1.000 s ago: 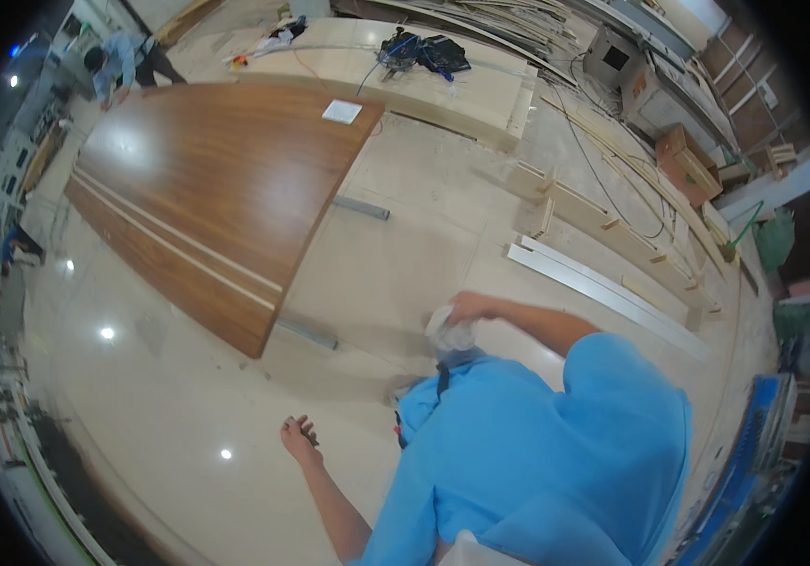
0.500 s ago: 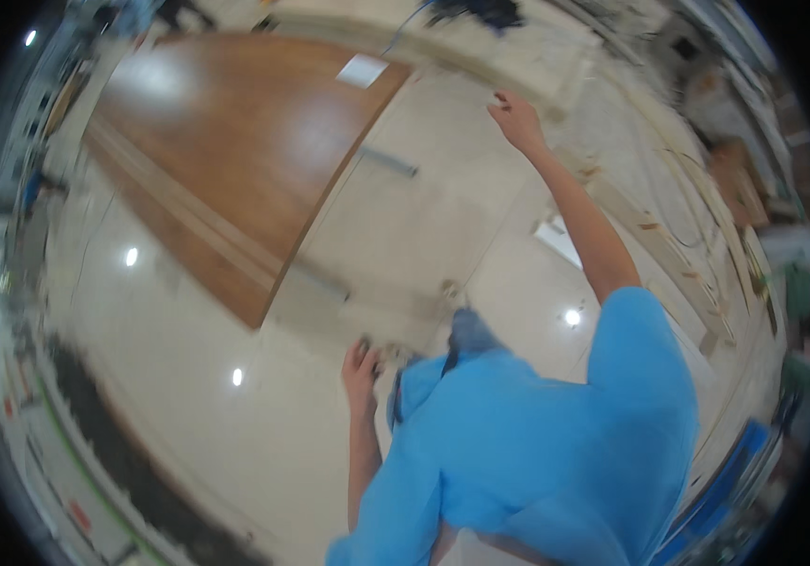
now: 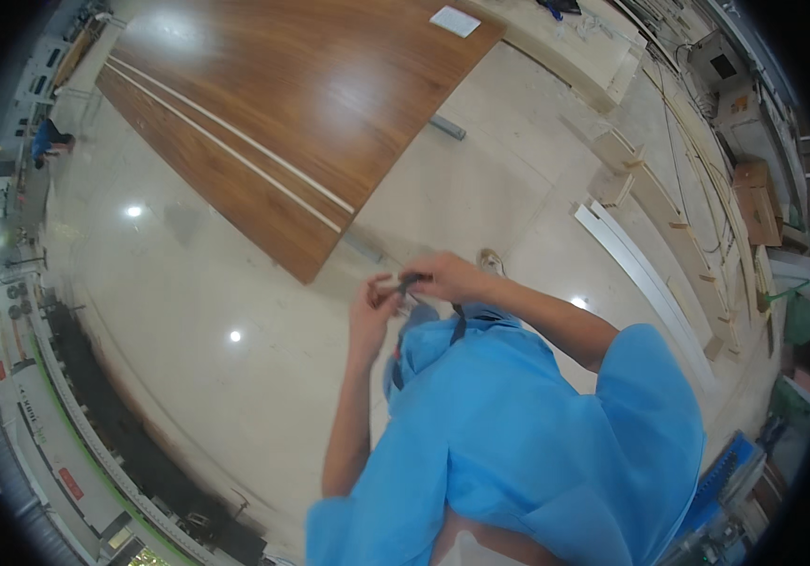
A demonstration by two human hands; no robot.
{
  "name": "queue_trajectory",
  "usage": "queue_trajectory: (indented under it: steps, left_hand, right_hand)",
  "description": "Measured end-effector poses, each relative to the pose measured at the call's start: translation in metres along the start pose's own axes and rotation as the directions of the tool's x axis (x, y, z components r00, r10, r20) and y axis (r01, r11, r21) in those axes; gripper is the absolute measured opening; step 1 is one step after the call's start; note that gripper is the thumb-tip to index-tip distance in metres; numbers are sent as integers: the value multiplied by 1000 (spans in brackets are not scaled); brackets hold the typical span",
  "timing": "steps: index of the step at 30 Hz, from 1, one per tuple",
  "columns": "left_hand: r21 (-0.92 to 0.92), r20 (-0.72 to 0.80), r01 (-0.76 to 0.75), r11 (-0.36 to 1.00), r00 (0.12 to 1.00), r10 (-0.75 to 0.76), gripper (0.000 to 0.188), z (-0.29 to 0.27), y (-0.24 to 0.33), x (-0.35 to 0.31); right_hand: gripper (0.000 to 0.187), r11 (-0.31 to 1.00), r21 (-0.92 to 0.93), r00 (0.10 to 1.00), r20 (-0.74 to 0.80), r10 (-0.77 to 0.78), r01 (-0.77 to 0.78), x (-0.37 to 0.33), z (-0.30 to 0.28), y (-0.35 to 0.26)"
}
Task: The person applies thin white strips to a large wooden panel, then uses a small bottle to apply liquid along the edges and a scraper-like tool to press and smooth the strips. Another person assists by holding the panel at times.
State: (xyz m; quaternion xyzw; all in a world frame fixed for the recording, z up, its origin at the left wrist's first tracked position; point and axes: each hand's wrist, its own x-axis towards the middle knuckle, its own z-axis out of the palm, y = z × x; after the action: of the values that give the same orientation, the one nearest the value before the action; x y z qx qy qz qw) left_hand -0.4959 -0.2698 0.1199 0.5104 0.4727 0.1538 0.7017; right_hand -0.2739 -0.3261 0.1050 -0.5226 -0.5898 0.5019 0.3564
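My left hand [image 3: 373, 307] and my right hand [image 3: 445, 276] meet in front of my waist. A small dark object [image 3: 411, 281] sits between their fingertips, and both hands are closed on it; its kind is too small to make out. Just beyond my hands lies the near corner of a large brown wood-grain panel [image 3: 264, 104], raised on grey metal supports [image 3: 448, 127]. Two pale lines run lengthwise along the panel's left side. A white sheet of paper [image 3: 454, 21] rests near its far right edge.
Pale wooden frame pieces [image 3: 660, 203] and a long white strip [image 3: 645, 283] lie on the floor to my right. A cardboard box [image 3: 757, 203] stands beyond them. At lower left is a long machine [image 3: 51, 443] with a green edge. Another person [image 3: 50, 141] bends down at far left.
My right hand has come down and inward from its outstretched position to join my left hand at the dark object. My left hand has risen slightly. The panel now appears closer.
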Motion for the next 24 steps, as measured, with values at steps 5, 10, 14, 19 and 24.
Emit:
queue_trajectory:
  steps: [5,10,14,19,24]
  left_hand:
    - [-98,204,-139,985,966,157,37,-39,47,42]
    - [95,371,-12,995,928,-24,25,-39,104,103]
    - [167,413,-17,986,909,-54,23,-17,133,171]
    - [459,458,-255,851,889,19,16,36,173,273]
    - [578,618,-671,464,731,287,13,126,204,421]
  right_hand:
    - [23,943,306,933,-284,221,-131,15,4,-10]
    - [23,812,577,863,-361,352,-90,22,-25,-18]
    - [18,811,579,793,-451,408,-88,47,-66,-11]
    - [13,944,236,710,-623,328,-230,85,-146,38]
    - [13,937,-170,430,-902,-23,-305,119,-259,127]
